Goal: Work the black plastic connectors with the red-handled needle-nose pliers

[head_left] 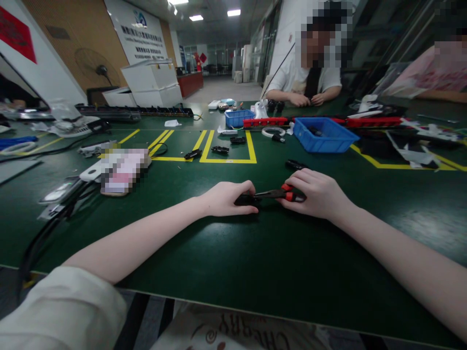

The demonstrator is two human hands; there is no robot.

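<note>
My left hand [233, 198] grips a small black part [245, 200] between thumb and fingers, low over the green table [233, 262]. My right hand [314, 194] is closed round the red and black handles of long-nose pliers [270, 194]. The tips of the pliers meet the right end of the black part. Just beyond my right hand lies another black part [296, 164]. More such parts, one of them a black piece [220, 149], lie around a yellow-taped square farther back.
A blue tray [323, 136] and a smaller blue tray [239, 117] stand at the back. On the left are a phone [124, 172] and black cables [54, 228]. Across the table sits a person in white [284, 80], with another person at the far right.
</note>
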